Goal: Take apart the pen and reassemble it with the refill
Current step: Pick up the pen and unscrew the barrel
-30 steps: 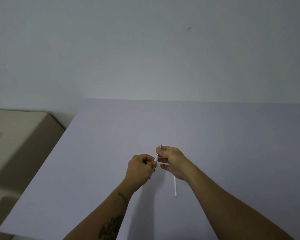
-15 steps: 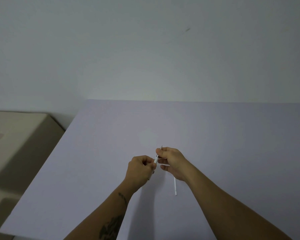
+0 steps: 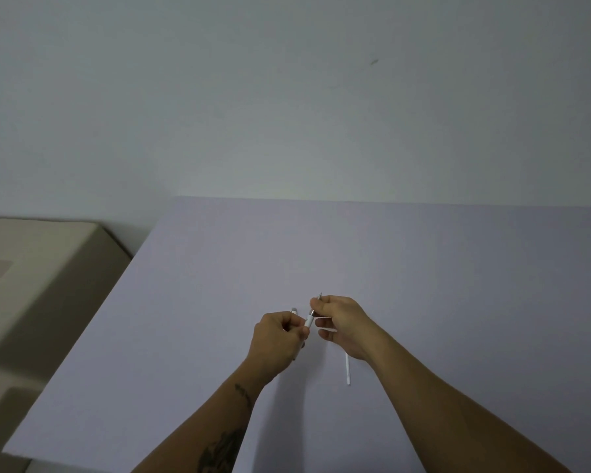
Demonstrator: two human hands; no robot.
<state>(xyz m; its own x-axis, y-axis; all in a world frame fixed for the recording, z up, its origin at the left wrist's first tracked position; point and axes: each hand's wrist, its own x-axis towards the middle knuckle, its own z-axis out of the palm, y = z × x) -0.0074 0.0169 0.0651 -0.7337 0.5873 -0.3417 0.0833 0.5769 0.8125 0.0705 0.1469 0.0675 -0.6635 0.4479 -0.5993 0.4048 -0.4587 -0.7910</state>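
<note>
Both hands meet above the middle of the pale lilac table [image 3: 423,268]. My left hand [image 3: 277,339] grips the white pen barrel [image 3: 308,321], which slants up to the right. My right hand [image 3: 342,322] pinches the pen's metal tip end [image 3: 319,296], whose point sticks out above the fingers. A small grey piece [image 3: 293,310] shows just above my left hand's knuckles; what it is I cannot tell. A thin white refill [image 3: 347,370] lies on the table below my right wrist, its upper end hidden by the hand.
A beige cabinet or box [image 3: 41,274] stands lower, to the left of the table's left edge. A plain wall rises behind the table's far edge. Both forearms reach in from the bottom of the view.
The hands have stayed almost still. My right hand's fingers have shifted slightly around the tip end of the pen. The refill on the table has not moved.
</note>
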